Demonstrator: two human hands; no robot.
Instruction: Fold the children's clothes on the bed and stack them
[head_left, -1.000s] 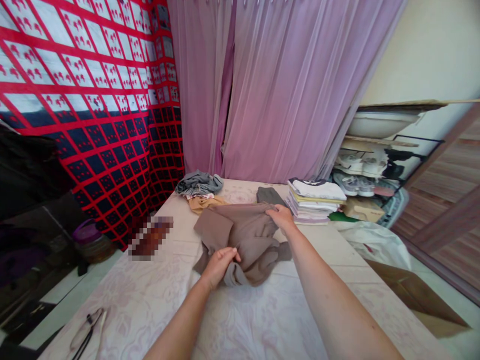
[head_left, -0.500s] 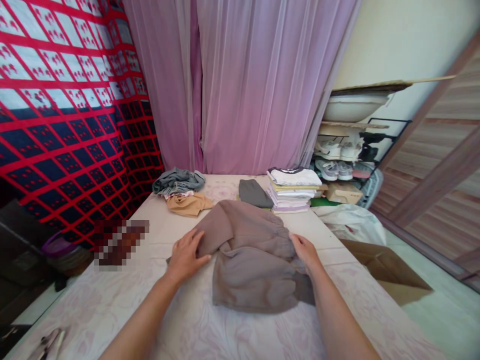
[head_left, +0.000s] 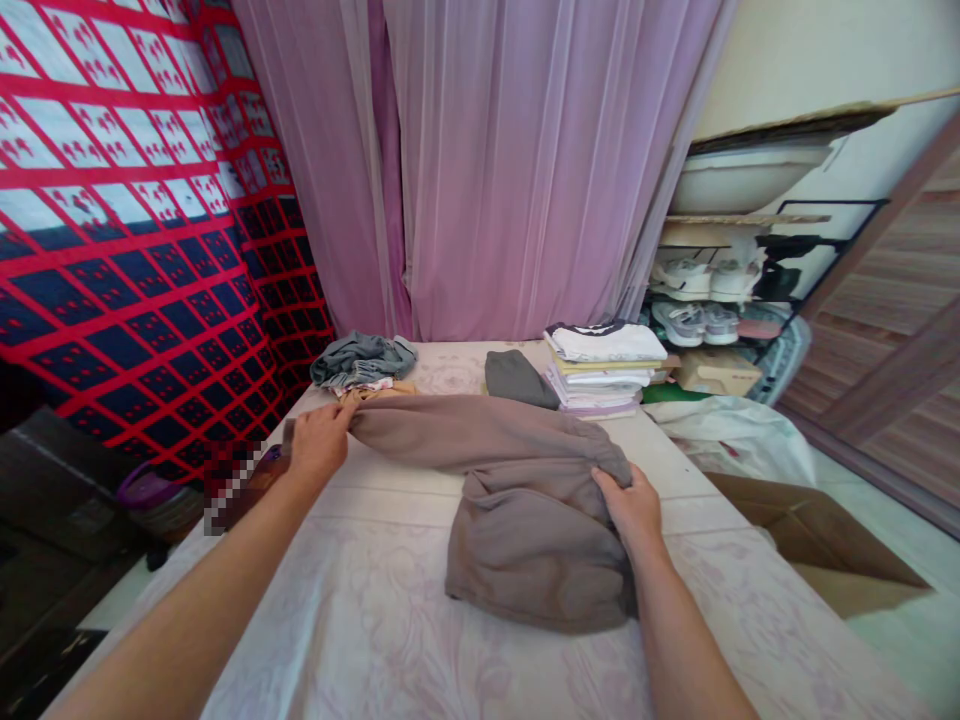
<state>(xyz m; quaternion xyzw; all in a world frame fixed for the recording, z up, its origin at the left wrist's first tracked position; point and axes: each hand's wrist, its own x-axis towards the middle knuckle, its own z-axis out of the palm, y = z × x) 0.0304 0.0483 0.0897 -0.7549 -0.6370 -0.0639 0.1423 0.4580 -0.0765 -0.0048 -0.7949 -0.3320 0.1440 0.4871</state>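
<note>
A taupe-brown garment (head_left: 517,500) lies on the pale patterned bed surface (head_left: 375,620). One leg or sleeve of it is stretched out to the left. My left hand (head_left: 319,445) is closed on the far end of that stretched part, near the bed's left edge. My right hand (head_left: 630,505) grips the bunched part of the garment at its right side.
A stack of folded clothes (head_left: 604,370) and a folded grey piece (head_left: 514,378) sit at the far end. A crumpled grey and tan heap (head_left: 364,365) lies far left. A pink curtain hangs behind. A cardboard box (head_left: 817,545) and a shoe rack (head_left: 720,300) stand on the right.
My left hand has pulled one part of the brown garment out to the left and away from me. My right hand stayed on the garment's right side and closed on it.
</note>
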